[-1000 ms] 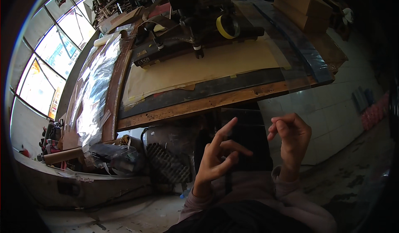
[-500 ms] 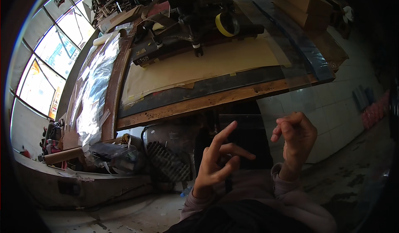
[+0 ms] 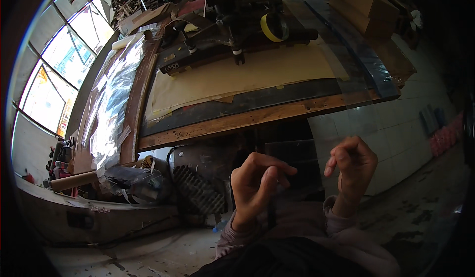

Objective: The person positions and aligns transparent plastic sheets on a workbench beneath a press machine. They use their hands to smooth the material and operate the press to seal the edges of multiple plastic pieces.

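A faint clear plastic sheet spans the space between my hands, below the table's front edge; its upper edge shows as a thin line. My right hand is bent at the fingers, thumb and fingertips pinched together at the sheet's right side. My left hand is at its left side, fingers curled inward and thumb raised close to the index finger. What lies between the left fingers is too faint to make out. Both hands are in the air, apart from the table.
Ahead stands a wood-edged table with a tan sheet under a dark press-like machine. A yellow tape roll rests on it. Crumpled clear film covers the left side board. Cardboard boxes stand far right.
My left hand's outstretched index finger has bent down, and its spread fingers have curled inward. The right hand has stayed nearly in place, still pinched.
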{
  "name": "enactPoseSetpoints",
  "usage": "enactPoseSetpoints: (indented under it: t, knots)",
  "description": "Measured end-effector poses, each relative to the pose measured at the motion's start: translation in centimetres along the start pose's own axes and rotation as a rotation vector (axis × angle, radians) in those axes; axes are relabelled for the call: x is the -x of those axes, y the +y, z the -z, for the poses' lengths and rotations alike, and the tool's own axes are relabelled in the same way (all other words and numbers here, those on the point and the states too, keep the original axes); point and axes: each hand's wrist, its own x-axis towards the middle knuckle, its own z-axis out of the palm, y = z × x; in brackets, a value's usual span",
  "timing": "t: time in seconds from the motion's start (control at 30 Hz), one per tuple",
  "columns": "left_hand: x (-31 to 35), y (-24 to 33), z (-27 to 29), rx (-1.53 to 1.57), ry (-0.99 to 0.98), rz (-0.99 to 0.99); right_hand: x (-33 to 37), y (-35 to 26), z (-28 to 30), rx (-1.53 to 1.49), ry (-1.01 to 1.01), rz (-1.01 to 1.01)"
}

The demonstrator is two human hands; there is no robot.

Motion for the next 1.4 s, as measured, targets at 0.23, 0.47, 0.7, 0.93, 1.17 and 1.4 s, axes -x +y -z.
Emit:
enactPoseSetpoints:
  t: [0.23,0.47,0.7,0.93,1.17,1.4]
  knots:
    - [0.2,-1.1,0.6,0.167,-0.004,-0.016,0.0,0.3,0.1,-0.047,-0.029,-0.003]
    - [-1.0,-2.1,0.8,0.085,0.088,-0.06,-0.2,0.9,-1.1,0.056,-0.01,0.101]
    - [-0.9,-2.5,0.6,0.103,0.127,-0.075,0.0,0.7,-0.8,0.07,-0.023,0.042]
    - [-0.9,-2.2,0.3,0.056,0.143,-0.054,-0.1,1.1,-1.0,0.084,-0.021,0.063]
    - [-5.0,-4.7,0.3,-0.152,0.357,-0.027,-0.3,3.4,-2.4,0.98,-0.072,0.575]
    - [-13.8,-9.1,2.3,-0.747,0.256,-0.318,-8.5,10.0,-4.1,1.357,-0.292,0.507]
